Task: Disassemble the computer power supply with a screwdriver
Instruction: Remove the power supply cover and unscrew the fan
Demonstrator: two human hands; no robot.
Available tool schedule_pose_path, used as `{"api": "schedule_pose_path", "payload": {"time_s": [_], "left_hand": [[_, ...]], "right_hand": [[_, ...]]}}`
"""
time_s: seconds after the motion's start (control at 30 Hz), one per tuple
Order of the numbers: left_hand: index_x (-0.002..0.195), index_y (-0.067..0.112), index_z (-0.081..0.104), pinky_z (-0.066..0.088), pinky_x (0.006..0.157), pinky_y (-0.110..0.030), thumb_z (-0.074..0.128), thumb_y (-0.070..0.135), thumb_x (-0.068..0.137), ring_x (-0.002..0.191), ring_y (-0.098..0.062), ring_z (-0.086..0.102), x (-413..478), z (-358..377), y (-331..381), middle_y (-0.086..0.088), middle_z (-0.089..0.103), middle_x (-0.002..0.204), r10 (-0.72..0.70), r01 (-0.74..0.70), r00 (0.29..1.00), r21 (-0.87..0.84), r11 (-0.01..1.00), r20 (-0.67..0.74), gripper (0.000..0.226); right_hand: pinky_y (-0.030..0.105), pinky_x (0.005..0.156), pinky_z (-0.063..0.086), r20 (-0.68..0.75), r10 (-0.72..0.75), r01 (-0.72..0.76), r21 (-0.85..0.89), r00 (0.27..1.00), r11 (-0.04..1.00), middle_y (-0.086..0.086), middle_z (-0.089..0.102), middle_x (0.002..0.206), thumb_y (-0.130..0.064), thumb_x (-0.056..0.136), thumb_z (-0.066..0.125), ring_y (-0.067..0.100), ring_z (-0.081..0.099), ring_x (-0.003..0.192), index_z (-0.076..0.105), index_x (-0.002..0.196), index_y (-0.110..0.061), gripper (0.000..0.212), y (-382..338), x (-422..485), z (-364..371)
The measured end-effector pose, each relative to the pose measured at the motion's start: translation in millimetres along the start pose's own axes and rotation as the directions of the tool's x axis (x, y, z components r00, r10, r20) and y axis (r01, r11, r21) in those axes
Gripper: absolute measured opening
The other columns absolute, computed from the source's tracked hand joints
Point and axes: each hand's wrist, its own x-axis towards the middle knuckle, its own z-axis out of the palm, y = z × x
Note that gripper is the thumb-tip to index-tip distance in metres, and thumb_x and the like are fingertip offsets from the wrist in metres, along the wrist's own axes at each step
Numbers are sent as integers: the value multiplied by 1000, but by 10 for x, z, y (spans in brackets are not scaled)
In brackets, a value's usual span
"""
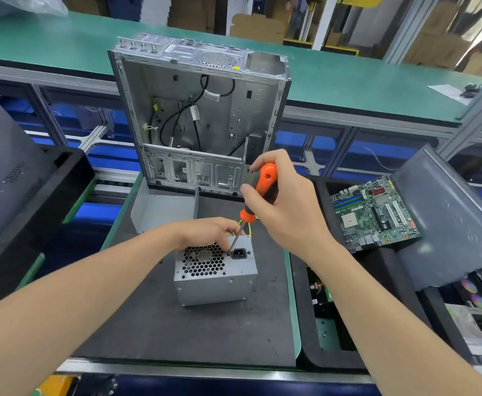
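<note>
The power supply (215,271) sits on the dark mat (177,324) in front of the person, fan grille up. The left hand (208,231) curls over its far top edge, steadying it. The right hand (285,207) is wrapped round the orange handle of the screwdriver (258,195), whose tip meets the casing just beside the black socket. An open computer case (200,118) stands behind, and a motherboard (374,215) lies to the right.

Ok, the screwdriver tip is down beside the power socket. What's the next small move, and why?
Probably turn the screwdriver counterclockwise to start loosening a screw. The right hand grips its handle, the tip sits just left of the power socket on the power supply, and the left hand holds its far edge steady.
</note>
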Motion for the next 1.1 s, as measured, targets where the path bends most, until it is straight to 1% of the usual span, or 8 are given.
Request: {"api": "schedule_pose_path", "payload": {"time_s": [0.1, 0.2, 0.3, 0.43, 0.5, 0.7, 0.83, 1.1], "left_hand": [[128, 24, 64, 30, 122, -46, 56, 9, 77, 138, -7, 47, -7, 5, -28, 9, 60, 142, 10, -9, 1000, -47, 999, 13, 54], [129, 21, 64, 33, 118, -38, 59, 3, 82, 132, 1, 51, -12, -12, -62, 12, 62, 139, 23, -21, 999, -80, 997, 24, 51], [135, 20, 60, 28, 121, -36, 61, -5, 89, 136, 2, 46, -2, -55, -74, 12, 57, 145, 34, -31, 998, -54, 998, 54, 52], [135, 16, 58, 33, 120, -49, 61, -7, 89, 135, -27, 52, 2, -83, -104, -2, 62, 141, 84, -81, 993, -39, 996, 88, 52], [135, 15, 58, 33, 119, -54, 61, -6, 89, 136, -37, 48, 12, -84, -114, -6, 62, 141, 102, -98, 991, -40, 994, 93, 51], [139, 17, 56, 37, 118, -40, 63, -4, 89, 137, -21, 52, 43, -116, -143, 0, 60, 144, 92, -82, 987, -78, 994, 131, 54], [137, 19, 57, 40, 115, -41, 64, -3, 89, 133, -17, 56, 66, -131, -180, 3, 63, 141, 100, -86, 985, -103, 991, 143, 53], [135, 18, 58, 38, 118, -46, 66, 2, 84, 132, -17, 58, 75, -135, -185, 0, 65, 138, 107, -89, 983, -123, 988, 149, 55]], "right_hand": [[23, 58, 50, 20, 9, -10, 33, 1000, 999, -3, 55, 71, -23, 98, 67, 13, 72, 65, 48, 110, -28, 23, -7, 12, 24], [27, 59, 52, 24, 5, -5, -4, 1000, 1000, -4, 55, 71, -25, 98, 67, 14, 71, 65, 47, 110, -29, 24, -6, 38, 40], [35, 64, 55, 46, 11, -11, -17, 999, 1000, -4, 56, 73, -27, 98, 67, 20, 72, 70, 46, 111, -30, 25, -10, 50, 51], [23, 60, 52, 44, 2, -2, -15, 999, 1000, -6, 56, 72, -26, 98, 68, 17, 70, 69, 47, 111, -29, 25, -6, 58, 62], [17, 60, 48, 38, -1, 2, -19, 999, 1000, -7, 55, 71, -26, 97, 68, 15, 67, 68, 47, 112, -28, 26, 0, 60, 68], [12, 61, 44, 35, -7, 7, -20, 999, 1000, -9, 54, 70, -24, 97, 69, 12, 61, 66, 48, 112, -27, 26, 2, 75, 76], [19, 60, 48, 40, -6, 7, -18, 999, 1000, -6, 57, 72, -24, 97, 68, 15, 65, 68, 48, 111, -27, 25, -2, 83, 84], [14, 62, 46, 49, 0, 2, -43, 999, 999, -6, 57, 73, -26, 97, 68, 13, 62, 68, 48, 112, -27, 25, 11, 105, 95]]}}
